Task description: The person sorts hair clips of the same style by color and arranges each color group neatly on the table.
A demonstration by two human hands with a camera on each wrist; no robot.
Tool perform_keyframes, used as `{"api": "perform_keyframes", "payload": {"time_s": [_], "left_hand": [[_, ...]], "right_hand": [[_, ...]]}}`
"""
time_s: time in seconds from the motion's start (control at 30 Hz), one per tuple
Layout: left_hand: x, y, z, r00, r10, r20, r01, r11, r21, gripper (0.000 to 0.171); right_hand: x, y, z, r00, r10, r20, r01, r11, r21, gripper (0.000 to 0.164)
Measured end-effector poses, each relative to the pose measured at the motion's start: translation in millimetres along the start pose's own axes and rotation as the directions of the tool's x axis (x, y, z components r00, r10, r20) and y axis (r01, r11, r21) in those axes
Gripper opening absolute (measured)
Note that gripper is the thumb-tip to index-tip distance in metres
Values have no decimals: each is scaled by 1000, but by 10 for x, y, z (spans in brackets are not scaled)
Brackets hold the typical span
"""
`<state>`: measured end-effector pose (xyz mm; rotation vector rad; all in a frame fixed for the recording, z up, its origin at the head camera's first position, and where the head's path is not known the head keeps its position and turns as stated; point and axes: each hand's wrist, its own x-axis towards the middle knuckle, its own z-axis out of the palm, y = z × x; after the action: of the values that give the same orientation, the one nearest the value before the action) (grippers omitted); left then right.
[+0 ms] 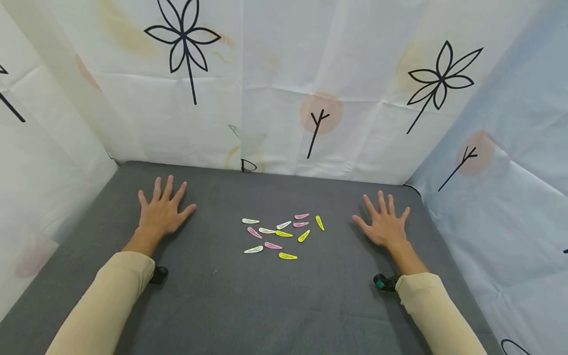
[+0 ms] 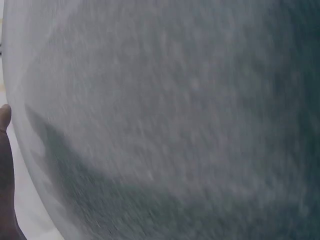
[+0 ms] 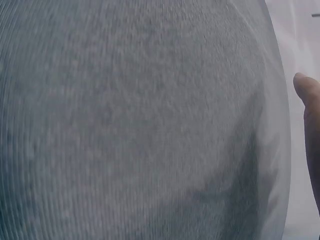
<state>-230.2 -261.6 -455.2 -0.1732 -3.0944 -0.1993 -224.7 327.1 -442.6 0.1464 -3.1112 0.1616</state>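
Several snap hair clips lie scattered in a loose group mid-table in the head view. Among them are a white hair clip (image 1: 254, 250), a pink hair clip (image 1: 273, 245) and a yellow hair clip (image 1: 288, 256). One white clip and one yellow clip (image 1: 284, 233) meet end to end near the group's centre. Left of the clips, my left hand (image 1: 160, 213) has its fingers spread and holds nothing. My right hand (image 1: 385, 224), likewise spread and holding nothing, is on the right side. In each wrist view only a thumb edge and a shadow show.
A grey cloth-covered table (image 1: 248, 305) extends beneath both arms. White printed curtains (image 1: 275, 74) rise behind it and along both sides. Each wrist wears a dark strapped device, the right one (image 1: 386, 282) with a green patch.
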Motion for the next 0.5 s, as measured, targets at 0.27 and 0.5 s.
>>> {"api": "perform_keyframes", "payload": {"time_s": [0.27, 0.5], "left_hand": [[71, 340, 55, 995, 95, -38, -95, 995, -3, 77], [123, 680, 120, 990, 135, -45, -136, 991, -16, 77]], "right_hand": [[33, -153, 78, 998, -57, -26, 57, 998, 2, 82], [59, -306, 175, 987, -159, -19, 158, 987, -24, 76]]}}
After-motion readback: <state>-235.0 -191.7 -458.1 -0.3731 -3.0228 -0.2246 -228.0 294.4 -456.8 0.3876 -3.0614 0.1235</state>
